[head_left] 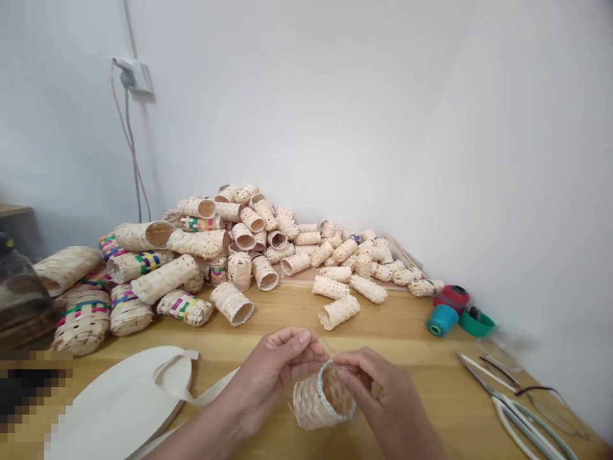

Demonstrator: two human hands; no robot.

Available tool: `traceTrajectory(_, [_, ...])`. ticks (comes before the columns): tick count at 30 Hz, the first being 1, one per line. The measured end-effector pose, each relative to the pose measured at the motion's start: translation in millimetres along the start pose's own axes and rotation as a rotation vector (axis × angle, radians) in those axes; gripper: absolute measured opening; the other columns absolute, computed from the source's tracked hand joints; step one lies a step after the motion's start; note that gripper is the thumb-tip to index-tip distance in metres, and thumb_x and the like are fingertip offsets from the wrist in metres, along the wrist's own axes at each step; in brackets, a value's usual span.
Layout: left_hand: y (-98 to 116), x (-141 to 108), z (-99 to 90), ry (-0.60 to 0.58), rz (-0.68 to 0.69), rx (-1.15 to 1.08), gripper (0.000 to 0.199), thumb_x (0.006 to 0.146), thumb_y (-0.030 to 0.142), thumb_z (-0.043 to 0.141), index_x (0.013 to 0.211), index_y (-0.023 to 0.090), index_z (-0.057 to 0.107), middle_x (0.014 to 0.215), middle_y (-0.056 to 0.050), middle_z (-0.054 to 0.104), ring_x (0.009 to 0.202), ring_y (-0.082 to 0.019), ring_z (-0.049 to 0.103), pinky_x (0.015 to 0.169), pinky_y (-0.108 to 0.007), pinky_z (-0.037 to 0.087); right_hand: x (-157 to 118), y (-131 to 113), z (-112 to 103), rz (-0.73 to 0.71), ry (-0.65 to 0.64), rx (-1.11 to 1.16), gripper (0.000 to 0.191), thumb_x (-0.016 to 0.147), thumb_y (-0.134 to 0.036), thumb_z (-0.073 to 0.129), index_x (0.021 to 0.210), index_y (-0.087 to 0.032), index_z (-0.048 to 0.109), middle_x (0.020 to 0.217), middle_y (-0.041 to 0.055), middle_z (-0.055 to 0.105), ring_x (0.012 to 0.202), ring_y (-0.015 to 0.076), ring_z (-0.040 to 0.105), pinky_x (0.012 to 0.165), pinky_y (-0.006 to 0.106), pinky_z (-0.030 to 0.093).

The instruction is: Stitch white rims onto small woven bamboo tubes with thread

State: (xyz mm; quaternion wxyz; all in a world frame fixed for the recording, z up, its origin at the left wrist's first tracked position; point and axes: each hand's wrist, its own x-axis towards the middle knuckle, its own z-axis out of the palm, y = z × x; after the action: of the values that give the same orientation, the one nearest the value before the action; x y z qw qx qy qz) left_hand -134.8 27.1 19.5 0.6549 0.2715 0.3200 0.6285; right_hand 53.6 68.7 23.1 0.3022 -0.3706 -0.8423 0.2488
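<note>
A small woven basket (313, 406) of pale strips lies tilted just above the wooden table, its open mouth facing right. Blue-and-white thread wraps round its rim. Pinched at the top of that rim are the thumb and forefinger of my right hand (378, 390). My left hand (287, 358) is at the far side of the basket, thumb pressed against the fingers; what it holds is too small to make out. A thin line, thread or needle, (328, 347) runs between the two hands.
Many similar woven baskets (239, 268) are heaped against the wall. On the right are scissors (512, 409), glasses (550, 406), a blue thread spool (443, 321), a red spool (451, 298) and a green ring-shaped item (476, 326). A white oval board (115, 399) and pale strip (211, 391) lie left.
</note>
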Motion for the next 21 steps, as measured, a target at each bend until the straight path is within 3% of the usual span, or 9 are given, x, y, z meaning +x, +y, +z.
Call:
traceTrajectory(8, [-5,1,3.8,-0.048,0.017,0.071,0.017,0.081,0.029,0.072,0.082,0.012,0.072,0.084,-0.008,0.074,0.082,-0.018,0.067,0.084,-0.031,0.053,4,-8,-5,0.012,-0.061,-0.017,0.021,0.091,-0.03,0.052,0.081,-0.023,0.069,0.078,0.0014,0.068,0.075,0.0186,0.062,0.066,0.026,0.045])
traceTrajectory(15, [-1,-1,3.4,-0.075,-0.002,0.083,0.018,0.082,0.029,0.071,0.082,0.012,0.072,0.085,-0.009,0.074,0.082,-0.019,0.067,0.083,-0.031,0.053,0,1,-23,0.024,-0.094,0.004,0.02,0.091,-0.03,0.051,0.079,-0.022,0.065,0.079,0.0,0.065,0.074,0.0167,0.061,0.068,0.026,0.044])
traceTrajectory(21, [1,3,7.6,-0.039,-0.031,0.044,0.023,0.075,0.032,0.077,0.082,0.012,0.071,0.08,-0.008,0.071,0.076,-0.019,0.068,0.077,-0.031,0.053,1,8,-22,0.033,0.015,0.135,0.027,0.092,-0.038,0.047,0.075,-0.022,0.059,0.083,0.0013,0.064,0.08,0.0173,0.061,0.073,0.026,0.047])
